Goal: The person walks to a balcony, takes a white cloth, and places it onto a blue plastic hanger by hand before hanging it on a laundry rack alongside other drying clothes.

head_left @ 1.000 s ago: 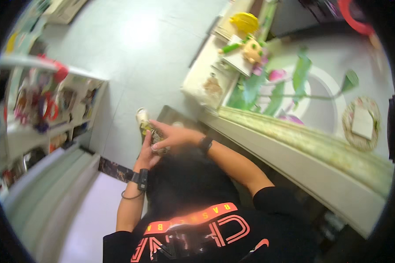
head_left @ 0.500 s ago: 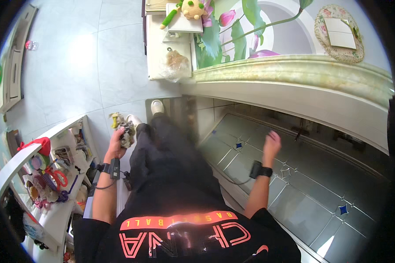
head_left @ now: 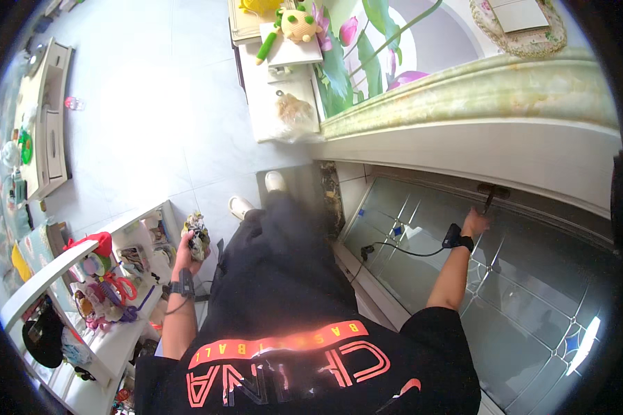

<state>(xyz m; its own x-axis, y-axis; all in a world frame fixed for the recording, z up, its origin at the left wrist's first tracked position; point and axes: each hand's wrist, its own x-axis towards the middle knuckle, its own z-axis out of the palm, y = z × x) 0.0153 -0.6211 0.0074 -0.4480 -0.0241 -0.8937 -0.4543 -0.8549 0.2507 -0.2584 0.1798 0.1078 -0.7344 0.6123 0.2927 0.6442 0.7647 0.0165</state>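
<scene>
My left hand is closed around a crumpled rag, mottled grey, white and yellow, beside the white shelf on the left. Out to the right, my right hand is at the lower end of a dark door handle, its fingers bent against it and slightly blurred. The handle belongs to a glass-panelled door with silvery lines and small blue diamonds. Both wrists wear black straps with small devices and cables.
A white shelf full of small items stands at the left. Ahead are a white cabinet with a plastic bag on top and a marble-edged ledge. A low drawer unit stands on the pale tiled floor farther left.
My right hand has moved right and forward, from over the glass door to its handle. My left hand still holds the rag. The view has shifted, and my feet stand farther apart.
</scene>
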